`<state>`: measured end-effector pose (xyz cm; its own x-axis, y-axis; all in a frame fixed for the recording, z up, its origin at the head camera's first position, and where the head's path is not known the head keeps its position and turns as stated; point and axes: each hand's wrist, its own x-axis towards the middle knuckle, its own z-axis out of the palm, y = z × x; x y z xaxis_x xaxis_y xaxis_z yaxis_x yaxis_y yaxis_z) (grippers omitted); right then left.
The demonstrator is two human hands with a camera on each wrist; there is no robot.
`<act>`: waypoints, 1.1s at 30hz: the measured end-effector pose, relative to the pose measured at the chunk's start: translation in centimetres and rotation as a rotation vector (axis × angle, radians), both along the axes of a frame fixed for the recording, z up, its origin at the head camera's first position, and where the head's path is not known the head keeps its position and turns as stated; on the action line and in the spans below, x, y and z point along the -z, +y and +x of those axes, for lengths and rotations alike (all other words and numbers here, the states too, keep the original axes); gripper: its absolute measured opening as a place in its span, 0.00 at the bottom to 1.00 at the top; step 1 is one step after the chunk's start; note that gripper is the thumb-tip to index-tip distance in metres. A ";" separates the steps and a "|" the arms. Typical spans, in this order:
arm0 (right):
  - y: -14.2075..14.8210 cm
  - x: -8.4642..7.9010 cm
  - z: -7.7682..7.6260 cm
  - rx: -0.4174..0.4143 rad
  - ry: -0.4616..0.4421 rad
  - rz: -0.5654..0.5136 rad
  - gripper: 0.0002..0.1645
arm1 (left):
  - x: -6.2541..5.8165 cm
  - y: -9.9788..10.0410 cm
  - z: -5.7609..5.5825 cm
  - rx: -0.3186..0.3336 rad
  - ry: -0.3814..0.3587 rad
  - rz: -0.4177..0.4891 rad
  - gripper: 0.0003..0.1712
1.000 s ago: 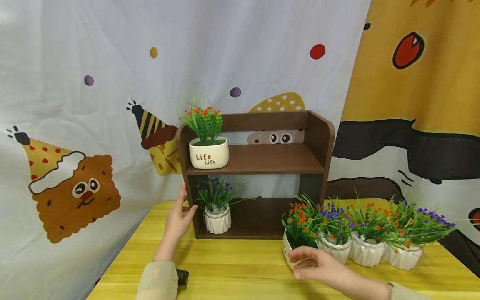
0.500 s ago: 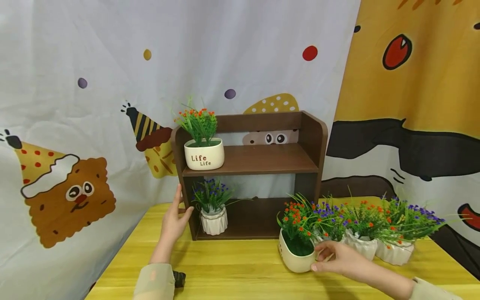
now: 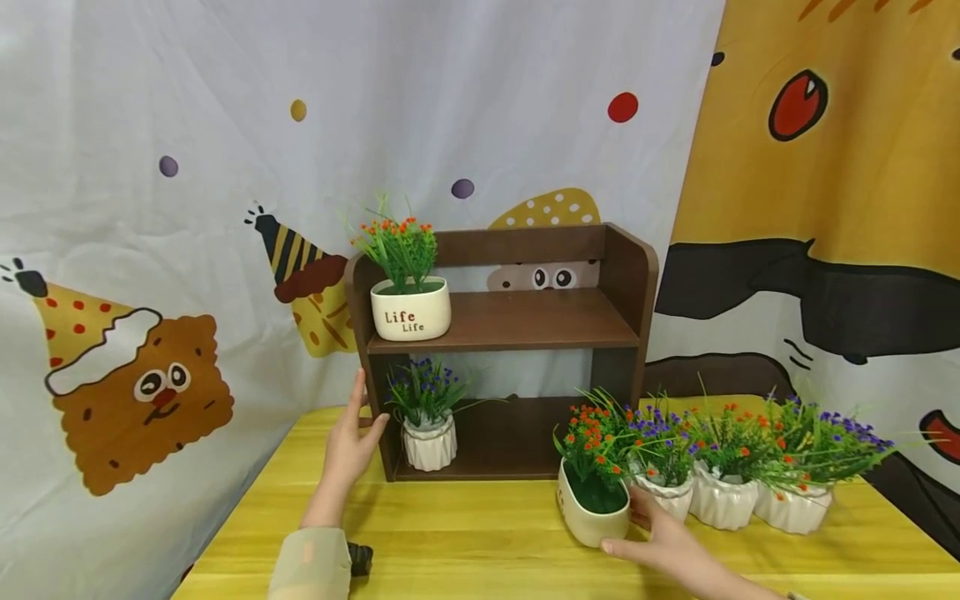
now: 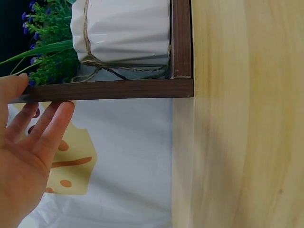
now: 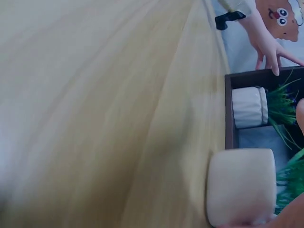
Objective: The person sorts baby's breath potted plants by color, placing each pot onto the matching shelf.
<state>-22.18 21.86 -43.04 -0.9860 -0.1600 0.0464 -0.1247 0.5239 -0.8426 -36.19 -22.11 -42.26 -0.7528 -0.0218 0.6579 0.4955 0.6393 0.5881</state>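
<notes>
A cream oval flowerpot (image 3: 588, 521) with orange-flowered greenery stands at the front right of the brown two-tier shelf (image 3: 525, 321). My right hand (image 3: 671, 546) grips its right end, thumb in front and fingers behind. Its smooth wall fills the lower right of the right wrist view. My left hand (image 3: 351, 442) touches the shelf's left side panel (image 4: 118, 89), index finger straight and thumb at the front edge. A cream "Life" flowerpot (image 3: 411, 310) sits at the upper tier's left. Below it, a white ribbed flowerpot (image 3: 430, 443) with purple flowers stands on the lower tier.
Several white ribbed pots, among them a middle one (image 3: 722, 500), stand in a row on the right of the yellow wooden table (image 3: 442, 542). Their leaves overlap the cream pot's plant. A printed cloth (image 3: 225, 100) hangs behind the shelf.
My right hand has moved from the front of the cream flowerpot to its right end and taken hold there. The pot has turned slightly. My left hand stays at the shelf's side.
</notes>
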 end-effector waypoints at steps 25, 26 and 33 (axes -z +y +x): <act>-5.3 2.7 -3.9 0.247 -0.010 -0.035 0.72 | 0.3 0.3 0.2 -0.002 0.033 -0.013 0.51; -5.4 2.8 -3.9 0.247 -0.005 -0.038 0.72 | 0.3 0.3 0.2 -0.003 0.027 -0.011 0.51; -5.8 2.8 -4.3 0.243 -0.033 -0.039 0.75 | 0.1 0.2 0.2 0.000 0.002 0.006 0.51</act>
